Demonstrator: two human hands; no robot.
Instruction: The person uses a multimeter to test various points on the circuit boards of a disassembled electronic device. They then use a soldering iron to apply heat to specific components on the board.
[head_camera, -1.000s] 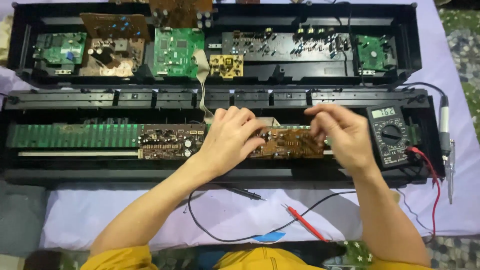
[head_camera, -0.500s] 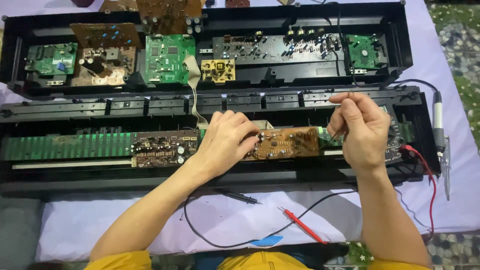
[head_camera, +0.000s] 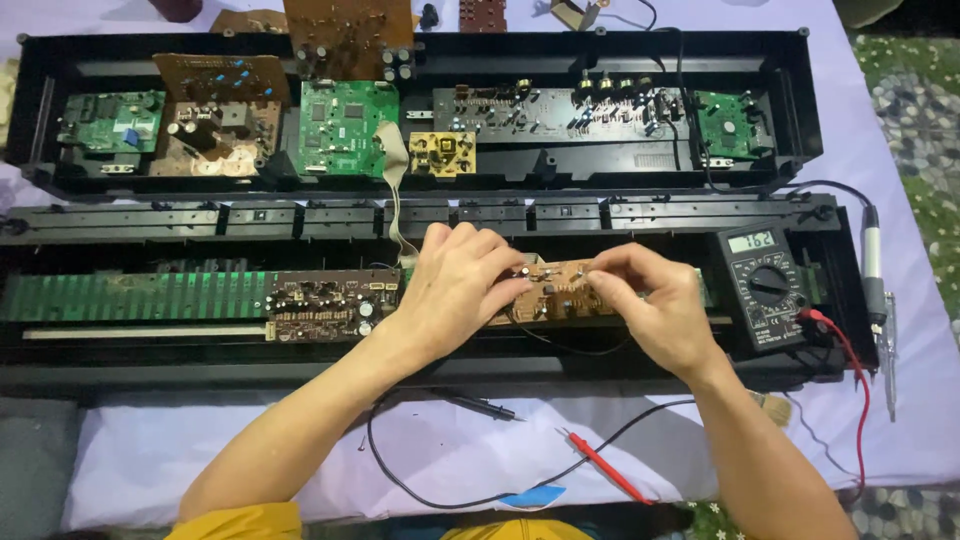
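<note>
- Pale lilac cloth (head_camera: 905, 150) over the work surface; patterned pebble-print floor covering at the right edge.
- Long black opened casing (head_camera: 420, 215) across the cloth, in two halves — far half packed with green, brown and yellow circuit boards, near half holding a long green strip board (head_camera: 130, 296) at the left.
- Black multimeter (head_camera: 765, 285) resting in the near half at the right, display lit, red lead running off its lower right corner.
- Red probe (head_camera: 605, 465) and black probe (head_camera: 480, 405) lying loose on the cloth near the front edge, wires looping between them.
- Soldering iron (head_camera: 873, 265) lying at the far right, just beside the casing.
- Left hand (head_camera: 455, 290): fingers curled over the left end of the brown circuit board (head_camera: 555, 290), gripping it, palm down.
- Right hand (head_camera: 650, 300): thumb and forefinger pinched together at the board's upper right edge, remaining fingers loosely bent — whether a small part sits in the pinch cannot be told.
- Brown circuit board itself: between both hands, in the near half, just right of a darker component board (head_camera: 325, 303).
</note>
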